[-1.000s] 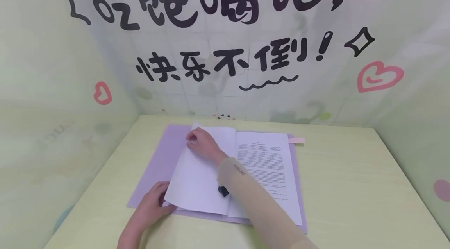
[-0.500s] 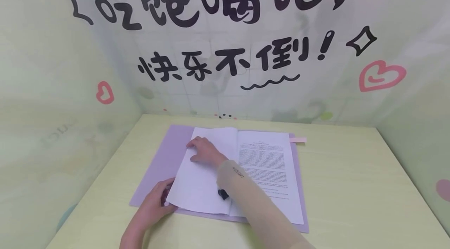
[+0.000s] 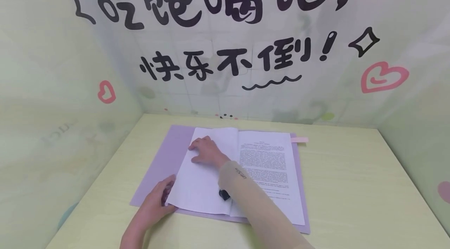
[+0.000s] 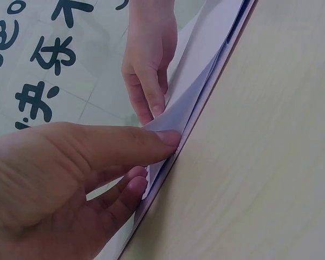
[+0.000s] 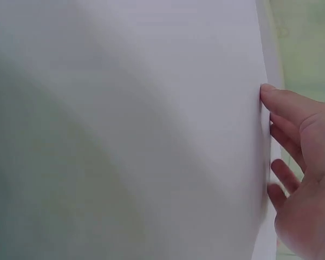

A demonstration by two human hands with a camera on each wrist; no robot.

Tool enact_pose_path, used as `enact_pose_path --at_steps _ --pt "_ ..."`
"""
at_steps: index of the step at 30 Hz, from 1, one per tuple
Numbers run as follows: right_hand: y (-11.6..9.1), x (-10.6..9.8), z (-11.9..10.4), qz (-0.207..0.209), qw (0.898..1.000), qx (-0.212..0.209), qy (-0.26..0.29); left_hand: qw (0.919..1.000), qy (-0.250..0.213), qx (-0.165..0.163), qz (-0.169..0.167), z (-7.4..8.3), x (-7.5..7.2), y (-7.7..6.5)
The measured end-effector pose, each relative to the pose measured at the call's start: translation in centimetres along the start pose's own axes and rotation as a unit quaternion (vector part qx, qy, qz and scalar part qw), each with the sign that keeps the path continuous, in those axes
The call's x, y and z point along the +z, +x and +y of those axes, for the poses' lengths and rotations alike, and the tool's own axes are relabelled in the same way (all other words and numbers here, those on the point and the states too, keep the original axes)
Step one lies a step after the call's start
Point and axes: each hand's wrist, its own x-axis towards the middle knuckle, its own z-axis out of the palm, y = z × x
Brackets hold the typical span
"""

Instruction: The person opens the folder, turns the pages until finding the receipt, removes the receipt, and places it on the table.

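Note:
A lilac folder (image 3: 159, 163) lies spread on the table, with white sheets inside. The left sheet (image 3: 197, 186) shows a blank side; the right sheet (image 3: 263, 163) carries lines of print. My left hand (image 3: 154, 204) grips the lower-left corner of the left sheets. In the left wrist view its thumb (image 4: 165, 138) presses on the top sheet while the fingers curl below the edge. My right hand (image 3: 207, 151) reaches across and rests on the left sheet near its upper-left edge. In the right wrist view its fingertips (image 5: 279, 168) touch the sheet's edge.
A pink tab (image 3: 299, 139) sticks out past the right sheets. A small black object (image 3: 224, 194) shows beside the right sleeve (image 3: 253, 194). Behind the pale wooden table (image 3: 351, 186) stands a wall (image 3: 214, 100) with large black lettering.
The right hand has lowered the lifted upper-left corner of the left sheet, let it go and now rests on it. The left hand stays at the lower-left corner.

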Motion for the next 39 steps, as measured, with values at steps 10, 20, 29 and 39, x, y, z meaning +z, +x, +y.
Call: enact_pose_path --at_steps 10,20,29,39 --pt "-0.5 -0.6 0.5 -0.065 0.997 0.018 -0.028 0.9980 0.034 0.051 -0.014 -0.2 -0.2 0.0" --pt "-0.9 -1.0 0.6 -0.086 0.996 0.007 -0.014 0.9965 0.065 0.053 0.009 0.0 0.1 0.3" --pt "-0.8 -1.0 0.3 -0.089 0.996 0.003 -0.023 0.9944 0.082 0.064 0.020 0.3 0.0 0.1" --pt "-1.0 -1.5 0.0 -0.083 0.996 0.005 -0.031 0.9963 0.074 0.043 0.002 0.5 -0.4 0.2"
